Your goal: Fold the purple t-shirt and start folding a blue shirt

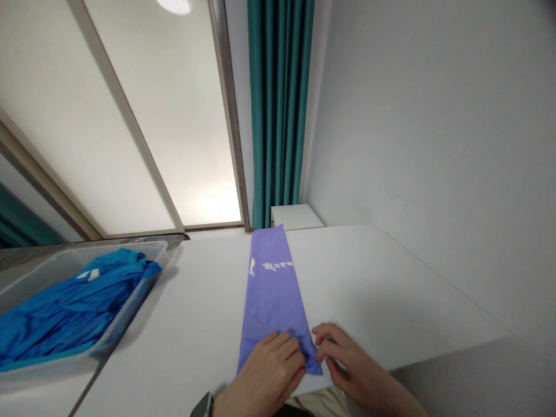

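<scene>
A purple garment (273, 295), folded into a long strip, lies lengthwise on the white table (208, 324). White lettering and a white logo show near its far end; its exact kind cannot be made out. My left hand (275, 362) rests on the near end with fingers curled onto the cloth, which bunches beside it. The thumb of that hand is hidden. At the right edge of the garment, my right hand (341, 356) has bent fingers held apart, the fingertips close to the bunched corner. Nothing shows between them.
On the left stands a translucent plastic bin (158, 252) holding blue clothing (87, 301). Past the table's far edge is a white cabinet (297, 217) below a green curtain (280, 116). A grey wall (434, 145) runs along the right, and frosted sliding doors (174, 116) stand behind.
</scene>
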Demonstrator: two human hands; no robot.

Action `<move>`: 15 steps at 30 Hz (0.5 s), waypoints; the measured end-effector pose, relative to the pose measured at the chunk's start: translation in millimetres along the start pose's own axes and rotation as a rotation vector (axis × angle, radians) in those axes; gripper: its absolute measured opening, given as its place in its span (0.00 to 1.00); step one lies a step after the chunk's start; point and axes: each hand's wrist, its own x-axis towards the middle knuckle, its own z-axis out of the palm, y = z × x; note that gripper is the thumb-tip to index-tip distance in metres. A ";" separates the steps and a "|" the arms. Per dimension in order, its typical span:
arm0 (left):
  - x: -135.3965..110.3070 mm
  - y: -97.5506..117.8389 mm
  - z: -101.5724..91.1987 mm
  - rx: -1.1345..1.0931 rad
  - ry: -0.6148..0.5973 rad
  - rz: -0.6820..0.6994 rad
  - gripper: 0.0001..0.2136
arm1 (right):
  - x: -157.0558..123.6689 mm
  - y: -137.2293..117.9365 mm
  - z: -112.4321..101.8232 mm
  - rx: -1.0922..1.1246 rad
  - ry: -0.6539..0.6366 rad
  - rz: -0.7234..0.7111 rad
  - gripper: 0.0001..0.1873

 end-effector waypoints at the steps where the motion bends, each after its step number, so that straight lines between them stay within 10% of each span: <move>1: 0.0 -0.2 0.2 -0.027 0.010 -0.016 0.03 | 0.2 -0.7 0.0 0.009 0.003 0.005 0.21; 15: 0.7 -3.4 -1.6 -0.277 0.016 -0.175 0.05 | -0.5 5.7 20.3 -0.216 0.139 -0.063 0.20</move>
